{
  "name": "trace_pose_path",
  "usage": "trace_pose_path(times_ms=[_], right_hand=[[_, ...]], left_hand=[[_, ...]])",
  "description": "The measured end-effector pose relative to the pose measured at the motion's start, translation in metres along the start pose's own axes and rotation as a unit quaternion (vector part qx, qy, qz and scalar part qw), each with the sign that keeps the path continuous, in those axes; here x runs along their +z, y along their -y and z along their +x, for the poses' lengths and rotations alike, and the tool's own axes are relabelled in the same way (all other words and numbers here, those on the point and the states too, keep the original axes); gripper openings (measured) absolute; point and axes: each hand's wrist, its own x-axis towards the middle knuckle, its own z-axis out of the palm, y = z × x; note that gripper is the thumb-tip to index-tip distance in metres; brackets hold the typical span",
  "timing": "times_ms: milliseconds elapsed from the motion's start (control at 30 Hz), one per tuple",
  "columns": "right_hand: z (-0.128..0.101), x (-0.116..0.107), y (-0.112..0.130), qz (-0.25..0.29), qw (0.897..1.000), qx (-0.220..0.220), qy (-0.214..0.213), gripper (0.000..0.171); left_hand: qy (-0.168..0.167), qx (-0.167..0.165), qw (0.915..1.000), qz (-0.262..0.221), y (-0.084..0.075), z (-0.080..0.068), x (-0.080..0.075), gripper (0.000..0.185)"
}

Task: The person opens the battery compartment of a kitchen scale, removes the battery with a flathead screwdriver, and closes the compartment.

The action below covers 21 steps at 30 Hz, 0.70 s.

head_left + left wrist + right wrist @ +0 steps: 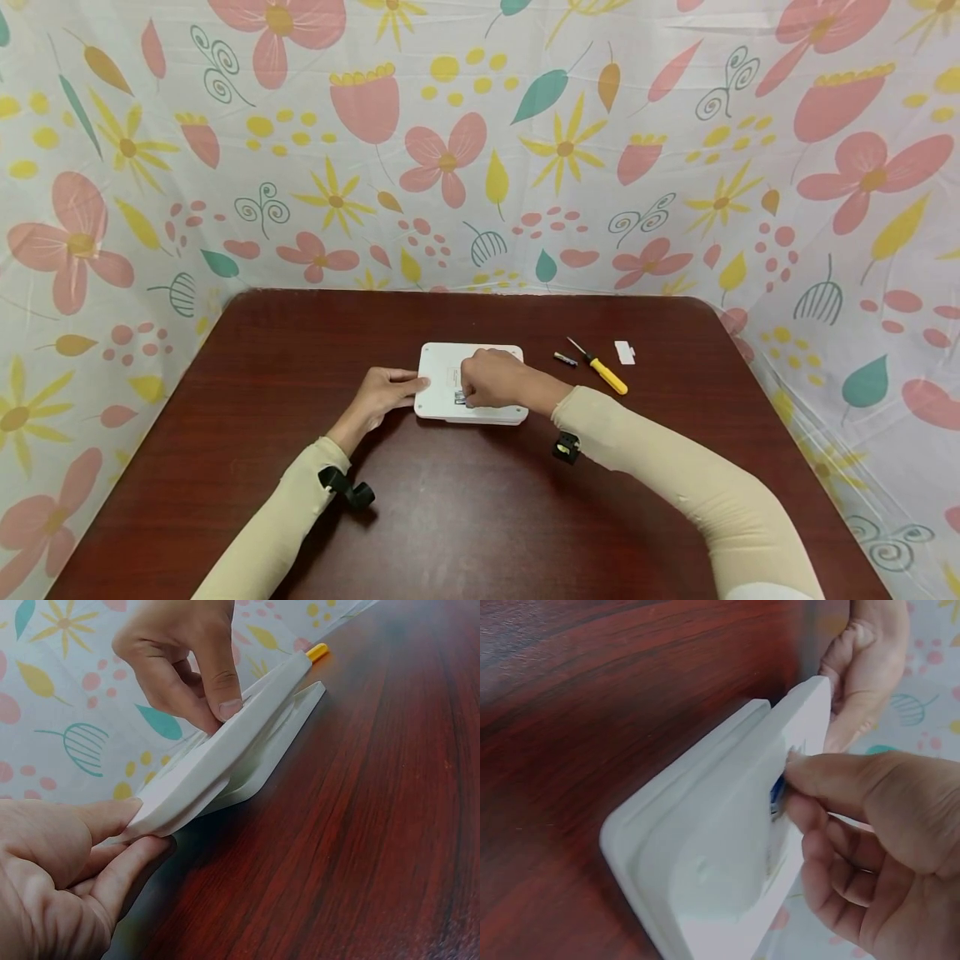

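Fingertips of your right hand (491, 379) pinch one small blue battery (778, 793) in one white device (442, 367) at table (300, 500) centre; your left hand (382, 398) grips its nine-o'clock edge. At three o'clock: one battery (565, 359), one screwdriver (600, 368), one cover (624, 352).

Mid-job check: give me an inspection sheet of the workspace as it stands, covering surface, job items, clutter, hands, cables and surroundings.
Surface: dark red-brown wooden table, bare around the work.
Job's things: flat white device lying underside up at mid-table; a small blue item sits in its recess under the right fingers.
Clutter: yellow-handled screwdriver, a small battery and a small white cover piece, all right of the device, apart from it.
Hands: left hand steadies the device's left edge; right hand pinches the blue item at the recess.
Cables: nothing seen.
Surroundings: floral-print cloth hung behind and at both sides.
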Motion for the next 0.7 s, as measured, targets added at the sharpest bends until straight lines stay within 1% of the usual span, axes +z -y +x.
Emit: trace_pose_path(times_ms=[133, 267, 367, 533, 700], right_hand=[[0.0032, -0.0039, 0.0058, -0.014, 1.000, 0.009, 0.020, 0.028], [0.0060, -0.0039, 0.0078, -0.033, 0.999, 0.009, 0.034, 0.032], [0.0073, -0.0026, 0.0076, -0.057, 0.998, -0.004, 0.041, 0.039], [0.0077, 0.0008, 0.0044, -0.095, 0.994, -0.033, 0.030, 0.045], [0.0058, 0.0034, 0.0007, -0.104, 0.993, -0.059, 0.002, 0.046]], left_hand=[[0.001, 0.003, 1.0000, -0.006, 0.0010, 0.0006, -0.0009, 0.037], [0.005, 0.007, 0.9999, -0.007, 0.0014, 0.0011, -0.0017, 0.037], [0.006, 0.007, 0.9999, -0.006, 0.0011, 0.0007, -0.0020, 0.037], [0.007, 0.006, 0.9999, -0.004, 0.0009, 0.0009, -0.0016, 0.036], [0.006, 0.001, 1.0000, 0.000, 0.0000, 0.0010, -0.0017, 0.037]])
